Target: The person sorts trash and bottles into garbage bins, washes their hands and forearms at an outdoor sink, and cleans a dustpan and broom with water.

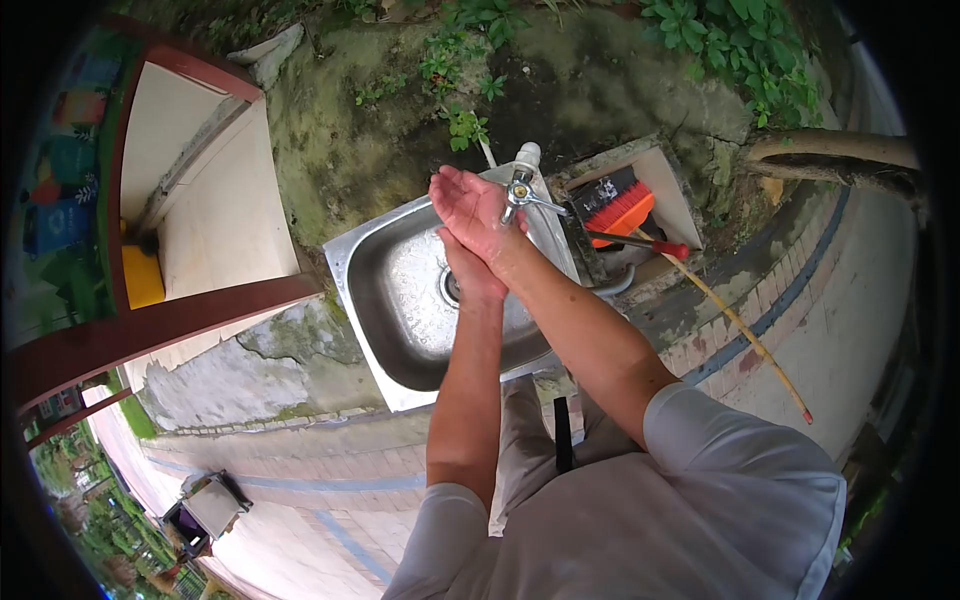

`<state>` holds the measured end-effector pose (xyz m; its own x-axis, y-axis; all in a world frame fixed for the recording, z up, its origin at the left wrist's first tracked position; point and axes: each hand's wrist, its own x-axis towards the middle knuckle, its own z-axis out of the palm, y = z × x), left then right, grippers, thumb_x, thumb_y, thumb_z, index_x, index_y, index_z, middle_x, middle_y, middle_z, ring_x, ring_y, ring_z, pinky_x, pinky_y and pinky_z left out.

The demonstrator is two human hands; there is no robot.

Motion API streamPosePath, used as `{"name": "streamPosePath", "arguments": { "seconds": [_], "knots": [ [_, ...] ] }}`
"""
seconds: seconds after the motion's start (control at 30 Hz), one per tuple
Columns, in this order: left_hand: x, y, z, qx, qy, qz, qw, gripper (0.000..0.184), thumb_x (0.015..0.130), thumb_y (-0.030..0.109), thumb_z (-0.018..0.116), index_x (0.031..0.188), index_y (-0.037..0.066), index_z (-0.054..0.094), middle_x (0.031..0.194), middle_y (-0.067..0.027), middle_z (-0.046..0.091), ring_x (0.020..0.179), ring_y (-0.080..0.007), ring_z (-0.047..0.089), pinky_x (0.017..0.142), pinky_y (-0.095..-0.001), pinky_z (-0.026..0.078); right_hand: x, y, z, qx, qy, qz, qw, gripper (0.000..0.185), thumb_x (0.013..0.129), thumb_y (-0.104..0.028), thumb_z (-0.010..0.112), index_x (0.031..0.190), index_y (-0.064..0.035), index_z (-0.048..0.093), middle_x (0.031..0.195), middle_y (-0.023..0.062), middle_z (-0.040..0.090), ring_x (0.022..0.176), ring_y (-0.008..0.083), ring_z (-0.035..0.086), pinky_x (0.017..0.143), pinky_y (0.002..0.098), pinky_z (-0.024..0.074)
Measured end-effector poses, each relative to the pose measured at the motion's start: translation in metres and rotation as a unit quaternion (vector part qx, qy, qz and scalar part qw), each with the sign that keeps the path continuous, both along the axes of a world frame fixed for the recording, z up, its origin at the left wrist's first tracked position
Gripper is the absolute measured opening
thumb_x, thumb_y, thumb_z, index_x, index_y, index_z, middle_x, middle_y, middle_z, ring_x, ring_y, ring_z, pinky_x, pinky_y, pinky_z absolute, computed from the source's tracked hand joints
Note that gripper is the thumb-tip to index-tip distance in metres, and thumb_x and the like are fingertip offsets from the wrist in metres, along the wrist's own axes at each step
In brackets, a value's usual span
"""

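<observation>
Over a stainless steel sink (352, 290), my right hand (466, 208) is held palm up, fingers loosely curled and holding nothing. My left hand (470, 268) is wrapped around my right wrist from below, its thumb showing at the near side. A chrome tap (519, 192) with a long lever stands at the sink's far right, its spout close above my right wrist. The skin there looks wet; a water stream is hard to make out. Below my hands, the drain (449, 287) is partly covered by them. Droplets dot the basin.
Right of the sink, an orange brush with red bristles (622, 212) lies in a concrete trough (675, 195). A wooden stick (745, 330) and a red-ended handle (672, 249) stick out from it. Mossy rock (340, 130) rises behind; a dark red frame (200, 318) stands left.
</observation>
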<state>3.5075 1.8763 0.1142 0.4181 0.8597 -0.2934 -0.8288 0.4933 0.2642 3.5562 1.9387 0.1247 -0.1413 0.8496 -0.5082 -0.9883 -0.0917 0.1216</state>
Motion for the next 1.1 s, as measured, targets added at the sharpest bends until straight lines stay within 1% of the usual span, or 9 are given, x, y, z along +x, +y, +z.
{"name": "streamPosePath", "arguments": {
  "seconds": [0.23, 0.33, 0.53, 0.63, 0.7, 0.83, 0.93, 1.03, 1.1],
  "knots": [
    [0.044, -0.051, 0.019, 0.175, 0.617, 0.105, 0.760, 0.047, 0.104, 0.030, 0.030, 0.133, -0.003, 0.045, 0.138, -0.0182, 0.046, 0.132, -0.0291, 0.039, 0.111, -0.0362, 0.026, 0.020, 0.013, -0.089, 0.018, -0.117, 0.128, 0.985, 0.017, 0.094, -0.015, 0.054, 0.092, 0.0006, 0.059, 0.086, 0.0106, 0.066, 0.055, 0.0090, 0.050, 0.040, 0.0204, 0.0349],
    [0.039, -0.126, 0.084, 0.258, 0.577, 0.016, 0.775, 0.051, 0.101, 0.031, 0.035, 0.136, -0.004, 0.047, 0.148, -0.0192, 0.035, 0.145, -0.0317, 0.016, 0.116, -0.0430, 0.012, 0.025, 0.012, -0.091, 0.007, -0.104, 0.140, 0.985, 0.018, 0.088, -0.017, 0.058, 0.091, 0.0000, 0.063, 0.079, 0.0088, 0.066, 0.055, 0.0106, 0.051, 0.042, 0.0211, 0.0370],
    [0.027, -0.148, 0.125, 0.604, 0.449, 0.100, 0.651, 0.049, 0.095, 0.035, 0.032, 0.115, 0.000, 0.060, 0.119, -0.0185, 0.061, 0.118, -0.0372, 0.054, 0.107, -0.0483, 0.032, 0.010, 0.015, -0.074, -0.057, -0.177, 0.133, 0.974, 0.015, 0.085, -0.017, 0.059, 0.086, -0.0027, 0.064, 0.076, 0.0084, 0.066, 0.057, 0.0107, 0.054, 0.041, 0.0224, 0.0385],
    [0.029, -0.078, 0.083, 0.622, 0.496, 0.146, 0.588, 0.039, 0.091, 0.030, 0.038, 0.102, 0.002, 0.063, 0.103, -0.0170, 0.065, 0.098, -0.0360, 0.062, 0.096, -0.0474, 0.041, 0.004, 0.006, -0.051, -0.017, -0.571, 0.277, 0.773, 0.013, 0.086, -0.017, 0.058, 0.085, -0.0053, 0.063, 0.072, 0.0076, 0.064, 0.060, 0.0118, 0.058, 0.046, 0.0263, 0.0456],
    [0.014, -0.036, 0.029, 0.589, 0.588, 0.161, 0.530, 0.032, 0.085, 0.024, 0.044, 0.095, 0.002, 0.065, 0.088, -0.0140, 0.062, 0.080, -0.0327, 0.058, 0.079, -0.0447, 0.043, -0.002, -0.006, -0.141, 0.224, -0.891, 0.216, 0.330, 0.016, 0.084, -0.015, 0.060, 0.097, -0.0064, 0.060, 0.092, 0.0131, 0.064, 0.078, 0.0228, 0.064, 0.068, 0.0334, 0.0536],
    [-0.022, 0.007, -0.060, 0.520, 0.677, 0.147, 0.499, 0.034, 0.094, 0.015, 0.038, 0.094, 0.001, 0.068, 0.089, -0.0142, 0.066, 0.083, -0.0298, 0.061, 0.081, -0.0375, 0.047, 0.055, -0.036, -0.121, 0.470, -0.829, 0.294, 0.078, 0.035, 0.082, -0.014, 0.060, 0.115, -0.0067, 0.054, 0.118, 0.0171, 0.059, 0.101, 0.0322, 0.061, 0.089, 0.0361, 0.0500],
    [-0.027, 0.005, -0.085, 0.206, 0.550, 0.085, 0.805, 0.035, 0.100, 0.019, 0.037, 0.096, 0.002, 0.067, 0.091, -0.0110, 0.067, 0.086, -0.0241, 0.062, 0.082, -0.0367, 0.049, 0.066, -0.039, -0.038, 0.241, -0.735, 0.391, 0.499, 0.043, 0.091, -0.021, 0.058, 0.129, -0.0021, 0.050, 0.124, 0.0153, 0.059, 0.108, 0.0271, 0.060, 0.092, 0.0335, 0.0477],
    [-0.017, -0.007, -0.088, 0.077, 0.201, 0.006, 0.976, 0.025, 0.099, 0.019, 0.042, 0.106, 0.003, 0.059, 0.100, -0.0080, 0.062, 0.093, -0.0214, 0.061, 0.086, -0.0381, 0.051, 0.056, -0.057, -0.059, 0.119, -0.576, 0.343, 0.732, 0.042, 0.094, -0.022, 0.057, 0.130, -0.0009, 0.050, 0.128, 0.0157, 0.057, 0.116, 0.0246, 0.056, 0.099, 0.0308, 0.0423],
    [-0.004, -0.001, -0.120, -0.062, 0.085, 0.027, 0.994, 0.024, 0.096, 0.014, 0.040, 0.109, -0.001, 0.053, 0.102, -0.0126, 0.059, 0.095, -0.0273, 0.059, 0.090, -0.0450, 0.051, 0.031, -0.094, -0.059, 0.226, -0.743, 0.238, 0.584, 0.038, 0.095, -0.017, 0.054, 0.129, -0.0018, 0.051, 0.130, 0.0159, 0.055, 0.122, 0.0259, 0.051, 0.104, 0.0324, 0.0379]
  ]
}}
